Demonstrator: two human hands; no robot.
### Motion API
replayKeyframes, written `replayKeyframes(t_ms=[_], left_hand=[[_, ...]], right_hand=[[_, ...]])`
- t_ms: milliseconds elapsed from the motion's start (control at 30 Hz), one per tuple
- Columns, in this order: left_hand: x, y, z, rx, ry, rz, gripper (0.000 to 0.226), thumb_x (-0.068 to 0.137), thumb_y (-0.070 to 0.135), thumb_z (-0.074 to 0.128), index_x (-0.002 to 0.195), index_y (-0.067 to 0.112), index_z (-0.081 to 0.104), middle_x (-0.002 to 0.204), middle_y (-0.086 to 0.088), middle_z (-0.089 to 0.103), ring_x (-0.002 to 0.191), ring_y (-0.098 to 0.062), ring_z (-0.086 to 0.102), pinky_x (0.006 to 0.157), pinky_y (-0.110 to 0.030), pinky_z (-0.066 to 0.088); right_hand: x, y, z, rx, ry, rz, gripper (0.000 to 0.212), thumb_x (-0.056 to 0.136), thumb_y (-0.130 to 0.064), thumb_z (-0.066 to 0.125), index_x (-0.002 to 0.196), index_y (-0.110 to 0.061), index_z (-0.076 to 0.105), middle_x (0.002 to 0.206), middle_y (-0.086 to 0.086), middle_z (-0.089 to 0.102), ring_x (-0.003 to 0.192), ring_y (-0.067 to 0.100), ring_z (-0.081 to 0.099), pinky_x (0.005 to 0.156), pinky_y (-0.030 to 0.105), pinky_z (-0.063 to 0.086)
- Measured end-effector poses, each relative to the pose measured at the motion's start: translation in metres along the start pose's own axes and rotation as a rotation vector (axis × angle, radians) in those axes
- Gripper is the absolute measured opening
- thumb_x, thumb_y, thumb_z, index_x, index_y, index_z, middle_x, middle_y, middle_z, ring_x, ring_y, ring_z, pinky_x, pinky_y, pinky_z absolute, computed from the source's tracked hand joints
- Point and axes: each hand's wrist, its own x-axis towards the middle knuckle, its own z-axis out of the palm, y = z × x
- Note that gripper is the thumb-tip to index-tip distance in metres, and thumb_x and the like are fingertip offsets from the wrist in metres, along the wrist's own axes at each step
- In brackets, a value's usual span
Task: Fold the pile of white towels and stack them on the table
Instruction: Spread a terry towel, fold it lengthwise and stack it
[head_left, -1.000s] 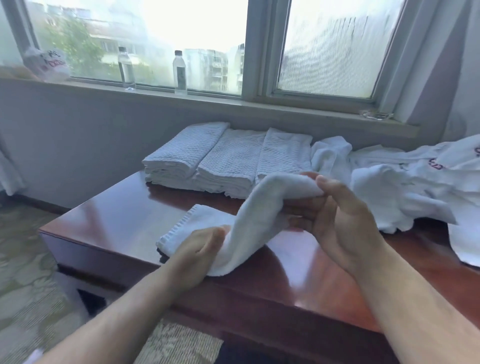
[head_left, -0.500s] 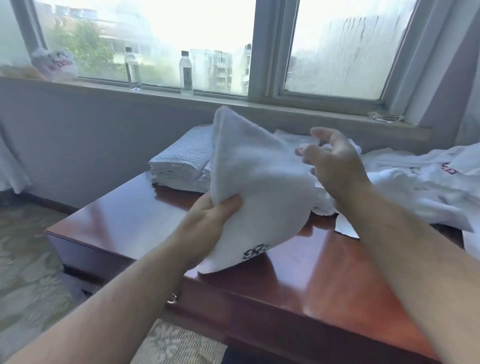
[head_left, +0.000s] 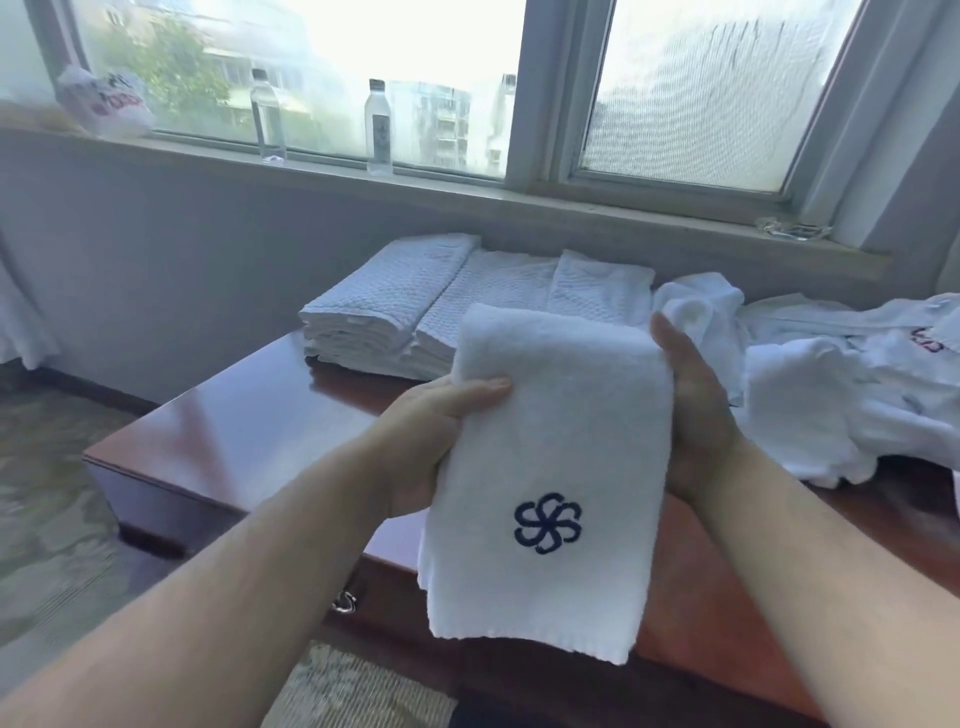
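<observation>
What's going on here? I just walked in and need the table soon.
A person is folding white towels at a wooden table. Both hands hold one folded towel with a dark blue flower logo up in front of them: the left hand grips its left edge, the right hand holds its right edge. Three stacks of folded towels sit by the wall. A heap of unfolded towels on the right remains to be done.
</observation>
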Motion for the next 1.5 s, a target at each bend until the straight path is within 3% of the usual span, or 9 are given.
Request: replayKeyframes(t_ms=[133, 300, 567, 800, 967, 1067, 1300, 1433, 1500], left_hand=[[0.014, -0.002, -0.012, 0.013, 0.025, -0.049, 0.046, 0.079, 0.025, 0.068, 0.119, 0.002, 0.070, 0.110, -0.019, 0.074, 0.092, -0.031, 0.074, 0.078, -0.040, 0.061], [0.034, -0.001, -0.027, 0.020, 0.061, -0.046, 0.034, 0.093, 0.024, 0.063, 0.119, 0.003, 0.070, 0.112, -0.019, 0.074, 0.098, -0.033, 0.073, 0.083, -0.042, 0.061], [0.055, -0.011, -0.062, 0.221, -0.078, 0.080, 0.050, 0.087, 0.026, 0.072, 0.135, 0.019, 0.058, 0.128, -0.012, 0.069, 0.117, -0.033, 0.066, 0.100, -0.052, 0.053], [0.085, 0.019, -0.085, 0.167, 0.026, 0.165, 0.031, 0.101, 0.025, 0.060, 0.131, 0.028, 0.058, 0.120, -0.009, 0.073, 0.108, -0.031, 0.071, 0.080, -0.038, 0.061], [0.106, 0.063, -0.109, 0.163, 0.140, 0.154, 0.025, 0.103, 0.028, 0.055, 0.127, 0.022, 0.060, 0.111, -0.011, 0.075, 0.095, -0.032, 0.075, 0.067, -0.038, 0.061], [0.120, 0.089, -0.123, 0.179, 0.159, 0.134, 0.024, 0.104, 0.028, 0.053, 0.127, 0.022, 0.060, 0.112, -0.011, 0.075, 0.098, -0.033, 0.074, 0.070, -0.041, 0.062], [0.171, 0.158, -0.154, 0.234, 0.249, 0.217, 0.025, 0.102, 0.023, 0.056, 0.126, 0.019, 0.062, 0.112, -0.015, 0.074, 0.098, -0.035, 0.073, 0.076, -0.046, 0.063], [0.207, 0.173, -0.183, 0.306, 0.311, 0.120, 0.026, 0.102, 0.029, 0.057, 0.123, 0.016, 0.066, 0.110, -0.013, 0.075, 0.097, -0.031, 0.074, 0.077, -0.042, 0.063], [0.219, 0.163, -0.200, 0.492, 0.407, -0.099, 0.033, 0.101, 0.035, 0.058, 0.119, 0.011, 0.070, 0.105, -0.010, 0.077, 0.096, -0.029, 0.075, 0.090, -0.044, 0.060]], right_hand=[[0.018, -0.001, 0.002, -0.031, 0.006, 0.018, 0.041, 0.091, -0.035, 0.056, 0.107, -0.003, 0.077, 0.102, 0.017, 0.074, 0.091, 0.027, 0.073, 0.076, 0.033, 0.061], [0.038, -0.002, 0.008, -0.014, -0.034, 0.050, 0.027, 0.082, -0.025, 0.057, 0.088, -0.004, 0.074, 0.079, 0.012, 0.072, 0.070, 0.022, 0.071, 0.063, 0.027, 0.059], [0.094, -0.018, 0.011, -0.035, 0.134, 0.025, 0.030, 0.087, -0.022, 0.063, 0.111, -0.005, 0.060, 0.092, 0.012, 0.062, 0.084, 0.027, 0.062, 0.072, 0.035, 0.054], [0.164, -0.030, 0.022, -0.026, 0.107, 0.048, 0.022, 0.089, -0.022, 0.059, 0.107, -0.009, 0.058, 0.087, 0.008, 0.059, 0.078, 0.025, 0.061, 0.069, 0.033, 0.053], [0.221, -0.033, 0.039, -0.073, 0.013, 0.049, 0.036, 0.092, -0.030, 0.056, 0.115, -0.004, 0.068, 0.101, 0.012, 0.071, 0.090, 0.027, 0.070, 0.084, 0.037, 0.055], [0.255, -0.026, 0.047, -0.132, -0.022, 0.080, 0.048, 0.091, -0.035, 0.061, 0.127, -0.005, 0.068, 0.118, 0.017, 0.071, 0.104, 0.032, 0.069, 0.097, 0.044, 0.052], [0.344, -0.042, 0.073, -0.072, -0.088, -0.069, 0.048, 0.095, -0.020, 0.054, 0.139, 0.000, 0.055, 0.121, 0.019, 0.064, 0.106, 0.034, 0.065, 0.101, 0.047, 0.049], [0.394, -0.033, 0.066, -0.138, -0.055, -0.072, 0.041, 0.097, -0.021, 0.055, 0.134, -0.005, 0.060, 0.119, 0.016, 0.071, 0.106, 0.035, 0.070, 0.093, 0.046, 0.057], [0.413, -0.011, 0.054, -0.292, 0.084, 0.079, 0.038, 0.096, -0.034, 0.060, 0.124, -0.009, 0.065, 0.101, 0.013, 0.076, 0.083, 0.029, 0.075, 0.072, 0.040, 0.062]])
